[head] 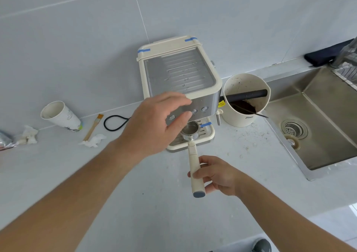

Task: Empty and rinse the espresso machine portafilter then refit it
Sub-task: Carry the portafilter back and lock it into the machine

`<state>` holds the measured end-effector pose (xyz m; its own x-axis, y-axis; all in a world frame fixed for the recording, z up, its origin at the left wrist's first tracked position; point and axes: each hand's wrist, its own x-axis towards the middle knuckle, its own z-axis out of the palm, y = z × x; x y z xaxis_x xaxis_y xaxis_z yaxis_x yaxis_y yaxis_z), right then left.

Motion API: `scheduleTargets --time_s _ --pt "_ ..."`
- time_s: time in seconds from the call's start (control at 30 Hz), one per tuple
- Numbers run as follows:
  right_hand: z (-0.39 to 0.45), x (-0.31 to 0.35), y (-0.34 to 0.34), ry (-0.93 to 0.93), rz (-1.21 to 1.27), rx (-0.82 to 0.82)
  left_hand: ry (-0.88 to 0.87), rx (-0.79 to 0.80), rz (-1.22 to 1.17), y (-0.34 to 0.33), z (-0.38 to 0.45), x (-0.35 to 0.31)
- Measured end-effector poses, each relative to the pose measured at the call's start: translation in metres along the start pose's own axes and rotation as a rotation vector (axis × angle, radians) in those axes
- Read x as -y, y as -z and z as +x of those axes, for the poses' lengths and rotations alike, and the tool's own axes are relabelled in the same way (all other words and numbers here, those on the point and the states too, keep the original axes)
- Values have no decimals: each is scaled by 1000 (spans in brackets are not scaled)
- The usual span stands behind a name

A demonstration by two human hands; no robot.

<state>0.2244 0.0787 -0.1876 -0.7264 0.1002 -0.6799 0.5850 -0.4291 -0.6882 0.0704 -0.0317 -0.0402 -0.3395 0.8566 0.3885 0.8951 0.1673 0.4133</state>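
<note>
A cream espresso machine (179,72) with a steel front stands against the tiled wall. The portafilter (194,161) has a cream handle and a steel basket that looks empty. Its basket sits just under the machine's front, above the drip tray (209,134). My right hand (214,176) grips the handle near its grey end. My left hand (154,124) hovers in front of the machine's button panel, fingers relaxed and holding nothing. Whether it touches the machine I cannot tell.
A cream knock box (245,101) with a black bar and coffee grounds stands right of the machine. A steel sink (318,120) lies at the far right. A paper cup (59,116), a brush (93,127), a black band (114,122) and crumpled tissues (94,140) lie left. Loose grounds speckle the counter.
</note>
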Motion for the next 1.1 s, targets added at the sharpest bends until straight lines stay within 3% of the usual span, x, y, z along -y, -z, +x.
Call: scheduleTargets --time_s 0.43,1.1 --pt "19 11 -4 57 137 21 -118 445 275 -17 72 42" --pt "39 39 -22 168 187 27 -33 386 192 -24 76 51"
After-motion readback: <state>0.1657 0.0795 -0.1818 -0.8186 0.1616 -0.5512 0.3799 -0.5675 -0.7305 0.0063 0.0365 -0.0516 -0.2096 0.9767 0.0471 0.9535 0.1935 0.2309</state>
